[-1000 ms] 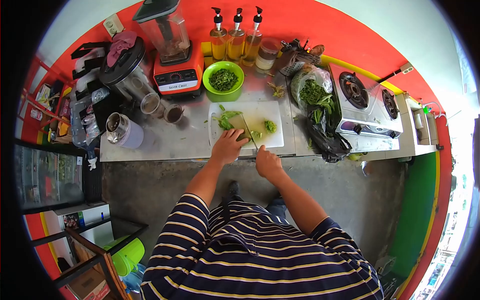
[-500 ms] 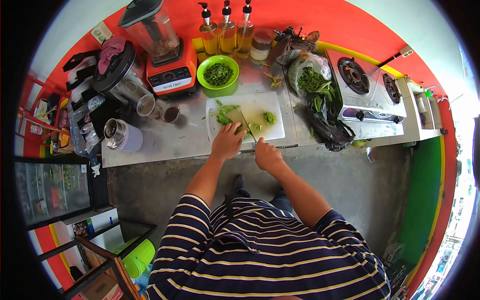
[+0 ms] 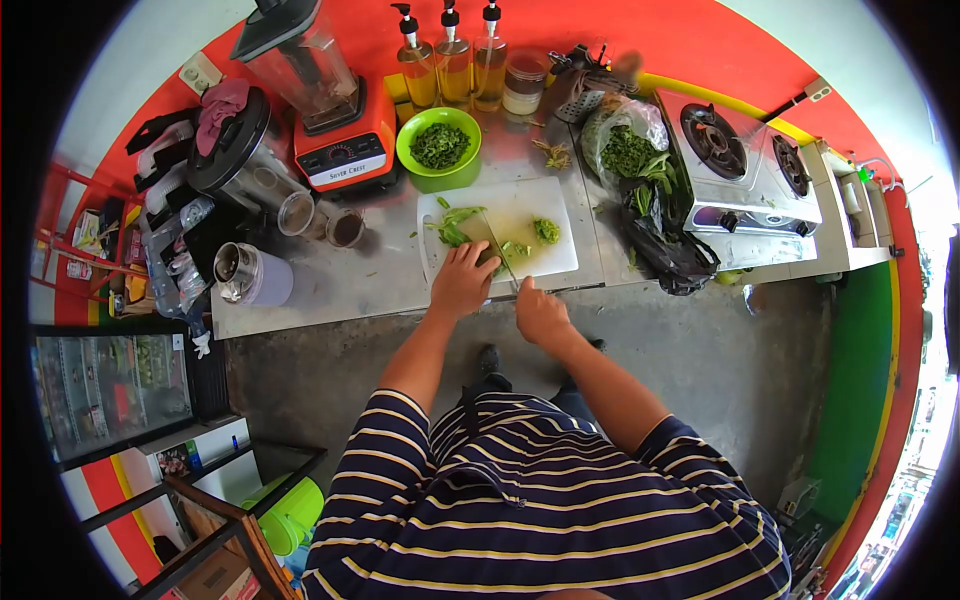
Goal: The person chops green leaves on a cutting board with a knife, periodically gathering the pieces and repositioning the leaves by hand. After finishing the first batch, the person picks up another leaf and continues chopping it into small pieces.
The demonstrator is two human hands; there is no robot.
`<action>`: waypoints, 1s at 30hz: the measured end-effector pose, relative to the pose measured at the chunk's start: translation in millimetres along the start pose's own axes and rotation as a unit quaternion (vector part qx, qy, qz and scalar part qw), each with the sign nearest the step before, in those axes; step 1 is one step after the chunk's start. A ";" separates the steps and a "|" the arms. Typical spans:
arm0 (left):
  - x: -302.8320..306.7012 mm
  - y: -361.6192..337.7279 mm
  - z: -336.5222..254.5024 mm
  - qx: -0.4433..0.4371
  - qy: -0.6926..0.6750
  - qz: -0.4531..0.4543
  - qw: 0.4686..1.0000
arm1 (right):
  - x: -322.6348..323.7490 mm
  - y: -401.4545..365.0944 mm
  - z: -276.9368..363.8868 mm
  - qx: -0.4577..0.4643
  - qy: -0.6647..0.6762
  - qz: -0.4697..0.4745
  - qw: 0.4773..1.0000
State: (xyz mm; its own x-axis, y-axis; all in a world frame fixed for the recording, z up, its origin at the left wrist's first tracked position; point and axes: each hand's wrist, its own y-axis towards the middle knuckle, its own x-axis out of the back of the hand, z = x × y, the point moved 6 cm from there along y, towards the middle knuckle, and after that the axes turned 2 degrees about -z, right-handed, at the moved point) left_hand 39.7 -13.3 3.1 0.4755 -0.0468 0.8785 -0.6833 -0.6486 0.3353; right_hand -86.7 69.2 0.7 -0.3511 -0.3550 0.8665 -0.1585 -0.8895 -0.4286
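Leaves [image 3: 455, 225]: at 9 o'clock on the cutting board [image 3: 556, 200]
Left fingers [image 3: 478, 255]: spread over the leaves' near end; cannot tell whether they pinch
Right fingers [image 3: 527, 291]: closed round the handle of the knife [image 3: 499, 243]
Shreds [image 3: 515, 249]: just right of the blade, more scattered than a second ago
Clump [image 3: 546, 231]: 3 o'clock on the board
Bowl [image 3: 445, 181]: beyond, 11 o'clock, on the desk [image 3: 375, 285]

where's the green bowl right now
In the head view, the green bowl stands behind the cutting board, just right of the red blender base.
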 end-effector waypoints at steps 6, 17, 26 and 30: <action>2.1 1.6 -2.6 -0.001 -0.004 0.002 1.000 | -12.8 3.2 5.4 0.002 -0.028 -0.041 0.999; 0.0 1.4 0.3 0.002 -0.033 -0.020 0.999 | -10.7 -8.1 3.9 -0.023 0.017 0.013 1.000; -3.1 -4.0 3.6 -0.010 -0.026 -0.015 1.000 | 9.0 17.8 -18.7 -0.011 0.000 -0.024 1.000; -3.8 -2.5 2.0 -0.012 -0.021 -0.013 1.000 | 16.1 19.6 -40.4 -0.051 0.027 -0.063 0.996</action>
State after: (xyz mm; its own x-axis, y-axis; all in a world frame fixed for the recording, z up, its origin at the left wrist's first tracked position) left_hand 40.7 -13.1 -1.7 0.5159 -0.0615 0.8545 -0.6828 -0.6318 0.3668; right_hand -132.8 57.7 -4.0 -0.3714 -0.2245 0.9009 -0.2970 -0.8906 -0.3444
